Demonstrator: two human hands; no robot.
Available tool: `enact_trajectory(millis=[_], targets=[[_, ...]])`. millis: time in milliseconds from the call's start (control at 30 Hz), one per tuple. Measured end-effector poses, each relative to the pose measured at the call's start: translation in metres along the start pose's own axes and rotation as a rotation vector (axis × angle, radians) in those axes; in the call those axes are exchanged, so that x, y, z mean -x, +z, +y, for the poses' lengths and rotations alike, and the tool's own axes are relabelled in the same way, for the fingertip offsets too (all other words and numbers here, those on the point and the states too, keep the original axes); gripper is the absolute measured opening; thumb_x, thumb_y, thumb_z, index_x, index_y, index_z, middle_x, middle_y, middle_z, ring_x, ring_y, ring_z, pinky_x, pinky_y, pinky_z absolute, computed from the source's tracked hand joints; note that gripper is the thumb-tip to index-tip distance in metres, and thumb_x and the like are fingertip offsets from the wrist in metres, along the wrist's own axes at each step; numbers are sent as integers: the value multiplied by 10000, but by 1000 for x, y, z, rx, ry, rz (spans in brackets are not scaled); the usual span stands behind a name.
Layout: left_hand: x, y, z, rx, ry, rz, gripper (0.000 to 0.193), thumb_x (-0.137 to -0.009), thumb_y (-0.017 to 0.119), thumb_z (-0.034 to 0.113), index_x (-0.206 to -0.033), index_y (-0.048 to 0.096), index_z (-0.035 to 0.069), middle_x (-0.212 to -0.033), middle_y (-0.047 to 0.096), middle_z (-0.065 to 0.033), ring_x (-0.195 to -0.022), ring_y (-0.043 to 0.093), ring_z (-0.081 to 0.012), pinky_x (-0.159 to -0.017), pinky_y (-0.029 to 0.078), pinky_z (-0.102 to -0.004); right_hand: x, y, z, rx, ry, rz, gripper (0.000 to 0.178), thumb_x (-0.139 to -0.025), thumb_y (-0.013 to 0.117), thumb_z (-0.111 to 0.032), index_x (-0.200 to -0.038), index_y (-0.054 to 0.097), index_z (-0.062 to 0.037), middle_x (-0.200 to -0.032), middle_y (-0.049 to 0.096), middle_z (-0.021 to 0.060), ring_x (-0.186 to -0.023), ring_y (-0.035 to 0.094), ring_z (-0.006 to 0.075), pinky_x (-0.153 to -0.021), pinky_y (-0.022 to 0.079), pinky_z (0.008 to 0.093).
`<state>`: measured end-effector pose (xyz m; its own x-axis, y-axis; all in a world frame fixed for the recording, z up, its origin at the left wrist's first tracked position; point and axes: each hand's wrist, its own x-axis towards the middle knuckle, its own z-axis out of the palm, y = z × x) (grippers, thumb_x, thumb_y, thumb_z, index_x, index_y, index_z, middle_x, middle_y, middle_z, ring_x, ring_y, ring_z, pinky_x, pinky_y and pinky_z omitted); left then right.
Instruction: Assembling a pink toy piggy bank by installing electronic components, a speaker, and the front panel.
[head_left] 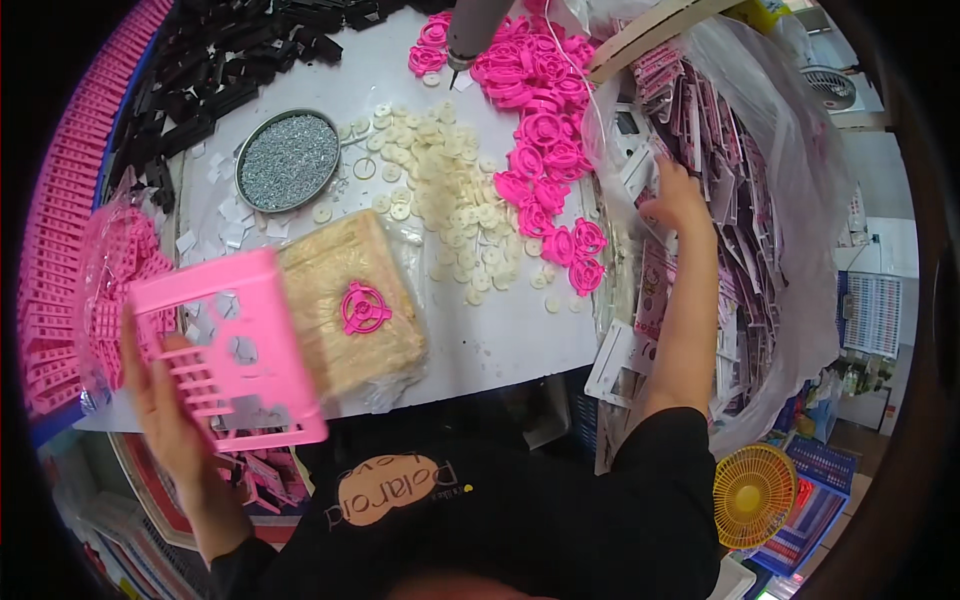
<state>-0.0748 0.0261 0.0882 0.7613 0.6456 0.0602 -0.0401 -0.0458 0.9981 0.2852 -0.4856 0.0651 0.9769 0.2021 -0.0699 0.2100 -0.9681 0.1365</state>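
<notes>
My left hand point(170, 420) grips a pink plastic casing point(270, 350) by its left side. The casing has a grid of slots and several cut-outs, and it is tilted over the table's front left. Beside it lies a tan padded block point(390, 270) in clear film, with a pink three-spoked ring point(366, 307) on top. To the right, my right hand point(680, 198) reaches into a clear plastic bag point(800, 190) of printed flat panels point(720, 150). Its fingers and thumb are closed around the edge of a white panel point(637, 170); the fingertips are partly hidden.
Cream discs point(450, 190) and pink ring parts point(540, 130) are spread across the white table point(520, 345). A round tin point(288, 160) holds small metal screws. Black parts point(215, 90) lie at the far left. A screwdriver point(470, 40) hangs above the table's far side.
</notes>
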Motion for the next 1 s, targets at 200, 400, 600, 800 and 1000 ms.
enact_trajectory(millis=[200,400,600,800,1000], targets=[[12,48,-35,208,-170,-99,591,-1075,480,114,-1623,260,92,-1162,669,-76,-868,655,-62,-700,519,-166,-8,13,14,-5,-87,-316,1153,-665,840,-208,-1632,215,-159,-1626,257,319,-1454,310,555,-1204,325,514],[16,52,-47,138,-244,-202,457,-1085,433,124,-1534,437,43,-1234,619,-102,-1073,623,-135,-934,498,-263,5,-21,21,-292,-76,-223,718,-712,724,-126,-1404,567,-15,-1268,673,250,-1188,656,374,-1029,507,434],[11,52,-42,85,-248,-325,460,-1092,421,275,-1414,541,-31,-1236,624,-89,-1093,597,-134,-965,479,-272,49,-112,-35,-326,-122,513,342,-828,599,-12,-1166,632,-48,-942,684,188,-850,656,393,-778,518,437],[19,63,-49,604,-450,-345,752,-1076,281,595,-1453,495,-19,-1376,582,-147,-1254,573,-224,-1089,459,-378,130,-161,-257,-280,-1368,138,120,-714,675,-145,-825,641,-114,-982,649,64,-1016,625,280,-1087,416,606],[24,65,-50,1353,-584,-390,839,-1055,185,651,-1473,468,-18,-1408,571,-161,-1261,593,-236,-1097,472,-387,120,-111,-348,-685,-1358,532,357,-735,760,-163,-1080,686,-110,-1178,617,93,-1147,574,329,-1051,433,532]])
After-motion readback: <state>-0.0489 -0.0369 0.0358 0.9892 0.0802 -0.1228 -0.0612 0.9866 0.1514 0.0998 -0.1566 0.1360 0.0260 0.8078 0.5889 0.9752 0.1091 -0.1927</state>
